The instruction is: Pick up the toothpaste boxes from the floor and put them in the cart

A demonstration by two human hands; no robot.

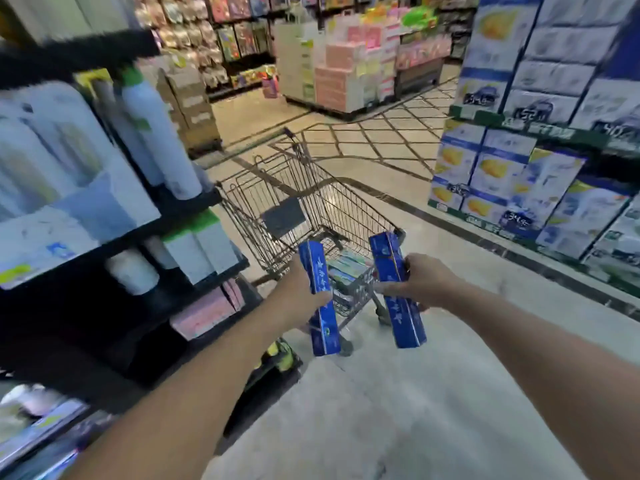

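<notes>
- A shop aisle: pale floor (398, 410), dark shelves (114, 244) left, stacked cartons (540, 188) right.
- A wire cart (311, 202) stands ahead.
- Left hand (298, 289) grips one blue toothpaste box (320, 299); right hand (420, 280) grips another box (398, 292), both near the cart's rim.

Pale shiny floor (398, 410), kinda speckled, with dark diamond-pattern lines further up the aisle and a dark border strip along the right side. A wire shopping cart (311, 209) stands on it mid-aisle, some light-coloured boxes lying in its basket. Black shelving unit (114, 244) stands along the left edge, stacked blue-and-white cartons (540, 188) along the right. Pink and white box display (346, 81) sits at the far end. Pretty blurry overall.
</notes>
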